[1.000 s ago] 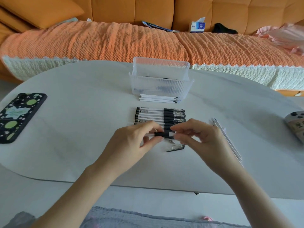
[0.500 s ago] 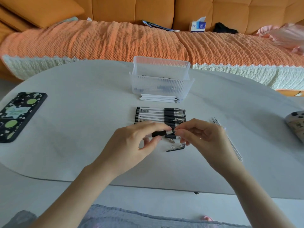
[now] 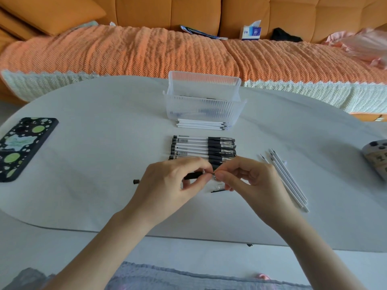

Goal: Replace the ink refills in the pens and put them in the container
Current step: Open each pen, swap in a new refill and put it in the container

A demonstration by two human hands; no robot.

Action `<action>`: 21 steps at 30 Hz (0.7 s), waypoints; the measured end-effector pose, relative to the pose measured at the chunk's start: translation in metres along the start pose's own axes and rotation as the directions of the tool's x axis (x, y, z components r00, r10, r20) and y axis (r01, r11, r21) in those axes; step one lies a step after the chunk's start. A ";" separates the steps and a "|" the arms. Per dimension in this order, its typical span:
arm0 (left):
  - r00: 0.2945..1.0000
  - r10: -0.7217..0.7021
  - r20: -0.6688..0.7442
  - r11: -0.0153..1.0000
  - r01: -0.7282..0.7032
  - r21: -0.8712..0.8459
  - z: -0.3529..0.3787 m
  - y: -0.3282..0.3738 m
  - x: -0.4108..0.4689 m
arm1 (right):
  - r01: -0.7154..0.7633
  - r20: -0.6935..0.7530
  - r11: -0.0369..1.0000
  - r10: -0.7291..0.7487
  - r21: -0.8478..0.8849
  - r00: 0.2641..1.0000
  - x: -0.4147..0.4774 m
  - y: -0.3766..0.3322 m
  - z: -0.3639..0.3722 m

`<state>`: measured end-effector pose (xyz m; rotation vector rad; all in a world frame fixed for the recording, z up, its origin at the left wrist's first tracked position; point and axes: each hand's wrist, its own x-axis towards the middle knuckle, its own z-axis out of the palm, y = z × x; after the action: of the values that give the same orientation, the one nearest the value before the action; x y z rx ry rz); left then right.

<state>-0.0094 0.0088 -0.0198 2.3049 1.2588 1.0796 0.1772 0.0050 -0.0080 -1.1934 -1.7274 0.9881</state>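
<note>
Both grips pinched on one pen (image 3: 193, 175), left hand (image 3: 171, 181), right hand (image 3: 249, 181), tip hidden between fingertips.

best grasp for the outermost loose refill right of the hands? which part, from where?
Pinch the outermost refill around mid-shaft, coming from above with fingers closing across its width. It lies flat on the table, thin and long, angled away from the right hand, with neighbours close on its left. So enter from its open right side; mid-shaft probably keeps it balanced.
</note>
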 end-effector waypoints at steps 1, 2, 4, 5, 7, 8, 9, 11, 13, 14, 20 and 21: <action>1.000 -0.006 0.015 1.000 0.006 -0.015 0.000 0.000 0.000 | 0.009 0.000 1.000 -0.009 -0.014 1.000 0.000 0.000 -0.001; 0.999 -0.019 0.029 0.999 0.020 -0.039 0.001 0.001 0.001 | 0.022 -0.004 0.999 -0.022 -0.031 1.000 0.000 0.000 -0.001; 0.995 -0.072 0.063 0.991 0.078 -0.109 0.002 0.001 0.002 | 0.074 -0.023 0.992 -0.076 -0.098 0.997 0.000 0.001 -0.003; 0.992 -0.102 0.080 0.983 0.113 -0.142 0.002 0.001 0.002 | 0.113 -0.030 0.983 -0.118 -0.145 0.993 -0.001 0.001 -0.003; 0.983 -0.146 0.111 0.968 0.165 -0.191 0.003 0.002 0.004 | 0.198 -0.032 0.954 -0.210 -0.225 0.977 -0.001 0.001 -0.004; 0.979 -0.156 0.129 0.960 0.181 -0.215 0.003 0.003 0.004 | 0.231 -0.029 0.940 -0.246 -0.250 0.969 -0.001 0.002 -0.004; 0.976 -0.163 0.146 0.950 0.195 -0.243 0.002 0.004 0.005 | 0.254 -0.027 0.929 -0.271 -0.267 0.962 -0.001 0.002 -0.005; 0.966 -0.183 0.181 0.926 0.231 -0.299 0.001 0.007 0.006 | 0.273 -0.031 0.919 -0.293 -0.285 0.956 -0.001 0.003 -0.007; 0.954 -0.208 0.218 0.899 0.274 -0.342 0.000 0.010 0.007 | 0.297 -0.030 0.907 -0.320 -0.299 0.947 -0.001 0.004 -0.010; 0.946 -0.220 0.239 0.885 0.297 -0.359 0.000 0.011 0.008 | 0.322 -0.023 0.894 -0.346 -0.311 0.938 0.000 0.005 -0.010; 0.882 -0.274 0.383 0.778 0.437 -0.451 -0.006 0.010 0.011 | 0.440 0.020 0.809 -0.470 -0.391 0.882 -0.002 0.009 -0.012; 0.872 -0.278 0.402 0.767 0.454 -0.454 -0.007 0.010 0.012 | 0.448 0.027 0.801 -0.478 -0.398 0.878 -0.002 0.009 -0.011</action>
<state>-0.0046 0.0121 -0.0041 1.6264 1.0514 0.7577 0.1909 0.0075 -0.0126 -0.9470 -2.0836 0.2986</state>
